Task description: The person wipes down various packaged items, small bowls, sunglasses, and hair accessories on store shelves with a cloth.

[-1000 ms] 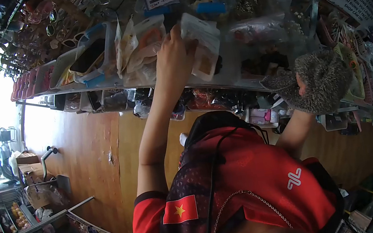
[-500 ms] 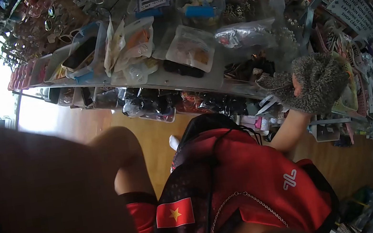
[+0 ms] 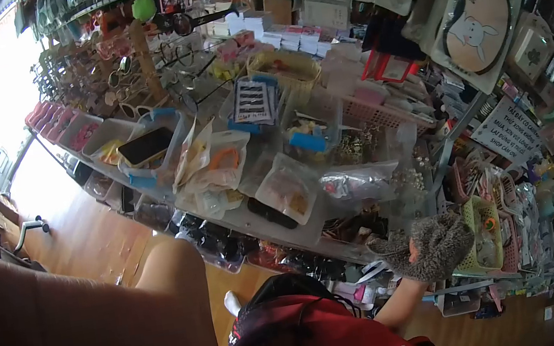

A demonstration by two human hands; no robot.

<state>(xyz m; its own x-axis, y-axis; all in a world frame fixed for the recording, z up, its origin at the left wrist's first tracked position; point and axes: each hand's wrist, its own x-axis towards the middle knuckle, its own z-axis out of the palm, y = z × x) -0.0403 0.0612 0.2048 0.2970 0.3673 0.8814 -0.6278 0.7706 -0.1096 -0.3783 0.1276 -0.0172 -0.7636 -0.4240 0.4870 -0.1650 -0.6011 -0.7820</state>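
Observation:
My right hand (image 3: 414,250) is closed around a fuzzy grey-brown cloth (image 3: 441,241), which covers most of the fingers. A small patch of skin shows between its folds. The cloth is at the front right edge of the display shelf (image 3: 346,250), beside a yellow-green basket (image 3: 484,256). My left arm (image 3: 92,322) fills the lower left, raised close to the camera; its hand is out of view. Closest to the cloth on the shelf are dark small items (image 3: 356,225) and a clear plastic packet (image 3: 358,179).
A phone (image 3: 146,148) lies on a clear bin. Sunglasses (image 3: 122,74) hang on racks at the left. Behind are a pink basket (image 3: 383,113), a card with black bars (image 3: 253,101) and a printed sign (image 3: 508,131). A lower shelf holds packaged goods above the wooden floor.
The camera view has tilted up, showing more of the shelves behind. The grey-brown cloth, still in my right hand, appears lower and further left in view.

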